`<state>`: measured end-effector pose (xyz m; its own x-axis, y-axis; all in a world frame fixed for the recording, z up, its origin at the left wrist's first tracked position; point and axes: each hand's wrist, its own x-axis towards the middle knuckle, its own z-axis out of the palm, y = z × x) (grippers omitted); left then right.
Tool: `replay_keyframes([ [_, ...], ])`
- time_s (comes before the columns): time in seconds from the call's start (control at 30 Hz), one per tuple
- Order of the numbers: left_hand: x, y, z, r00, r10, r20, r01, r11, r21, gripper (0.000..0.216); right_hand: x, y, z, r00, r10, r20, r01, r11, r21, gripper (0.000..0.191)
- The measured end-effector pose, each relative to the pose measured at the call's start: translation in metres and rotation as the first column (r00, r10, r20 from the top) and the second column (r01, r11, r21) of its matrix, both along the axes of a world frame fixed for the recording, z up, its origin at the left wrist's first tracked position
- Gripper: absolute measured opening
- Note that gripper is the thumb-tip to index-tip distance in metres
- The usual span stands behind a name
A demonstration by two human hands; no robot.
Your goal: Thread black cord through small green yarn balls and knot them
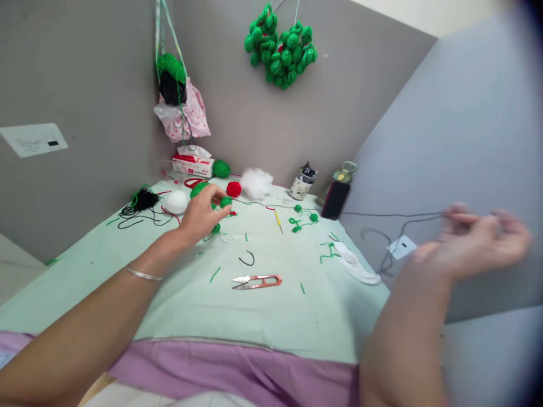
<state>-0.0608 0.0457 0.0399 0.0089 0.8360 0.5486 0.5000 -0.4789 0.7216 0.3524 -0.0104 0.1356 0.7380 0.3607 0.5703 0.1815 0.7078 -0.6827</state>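
Note:
My left hand (202, 216) reaches far across the pale green cloth (178, 299) and closes on a small green crocheted piece (224, 202), with green yarn trailing beneath it. A thin metal bangle sits on that wrist. My right hand (475, 240) is raised at the right, off the table and blurred by motion; its fingers look loosely stretched, and whether it holds anything cannot be made out. Red-handled thread snips (257, 281) lie on the cloth between my arms.
At the back lie a white yarn ball (177, 202), black yarn (144, 199), a red ball (233, 189), white stuffing (257, 183), a tissue box (193, 164), a jar (302, 184) and a black phone (335, 199). Green crocheted pieces (280, 48) hang on the wall. Yarn scraps litter the cloth.

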Motion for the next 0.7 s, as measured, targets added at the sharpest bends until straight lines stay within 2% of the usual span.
replay_keyframes([
  [0.03, 0.009, -0.006, -0.001, 0.997, -0.070, 0.018, 0.070, 0.998, 0.001, 0.022, -0.015, 0.004, -0.003, 0.996, 0.010, 0.090, -0.012, 1.000, 0.018, 0.016],
  [0.07, 0.018, -0.012, -0.002, 0.991, -0.127, 0.037, 0.127, 0.992, 0.013, 0.028, -0.032, 0.008, -0.007, 0.979, 0.084, 0.187, -0.079, 0.996, -0.033, 0.023],
  [0.13, 0.032, -0.023, -0.005, 0.969, -0.245, 0.034, 0.245, 0.969, -0.006, 0.034, -0.070, 0.012, -0.019, 0.899, 0.297, 0.323, -0.228, 0.945, -0.235, 0.017],
  [0.2, 0.041, -0.031, -0.007, 0.944, -0.328, 0.033, 0.329, 0.943, -0.048, 0.028, -0.106, 0.012, -0.034, 0.756, 0.521, 0.396, -0.333, 0.827, -0.453, 0.015],
  [0.3, 0.048, -0.037, -0.008, 0.916, -0.389, 0.099, 0.397, 0.913, -0.089, 0.026, -0.147, 0.008, -0.058, 0.467, 0.789, 0.400, -0.375, 0.586, -0.718, 0.020],
  [0.33, 0.049, -0.038, -0.008, 0.906, -0.402, 0.132, 0.416, 0.904, -0.097, 0.027, -0.156, 0.006, -0.065, 0.392, 0.830, 0.396, -0.361, 0.535, -0.764, 0.022],
  [0.37, 0.051, -0.038, -0.008, 0.894, -0.416, 0.168, 0.436, 0.893, -0.110, 0.028, -0.161, 0.006, -0.071, 0.354, 0.846, 0.399, -0.347, 0.515, -0.784, 0.022],
  [0.4, 0.052, -0.039, -0.008, 0.879, -0.430, 0.206, 0.460, 0.878, -0.133, 0.029, -0.165, 0.006, -0.075, 0.336, 0.852, 0.401, -0.338, 0.506, -0.793, 0.020],
  [0.5, 0.053, -0.041, -0.005, 0.823, -0.466, 0.326, 0.547, 0.804, -0.232, 0.039, -0.163, 0.008, -0.078, 0.382, 0.845, 0.374, -0.351, 0.507, -0.787, 0.018],
  [0.63, 0.053, -0.042, 0.000, 0.728, -0.546, 0.415, 0.672, 0.689, -0.271, 0.040, -0.154, 0.010, -0.068, 0.444, 0.852, 0.276, -0.408, 0.467, -0.785, 0.020],
  [0.7, 0.053, -0.043, 0.002, 0.692, -0.578, 0.433, 0.711, 0.649, -0.272, 0.038, -0.152, 0.009, -0.063, 0.425, 0.862, 0.277, -0.411, 0.457, -0.789, 0.026],
])
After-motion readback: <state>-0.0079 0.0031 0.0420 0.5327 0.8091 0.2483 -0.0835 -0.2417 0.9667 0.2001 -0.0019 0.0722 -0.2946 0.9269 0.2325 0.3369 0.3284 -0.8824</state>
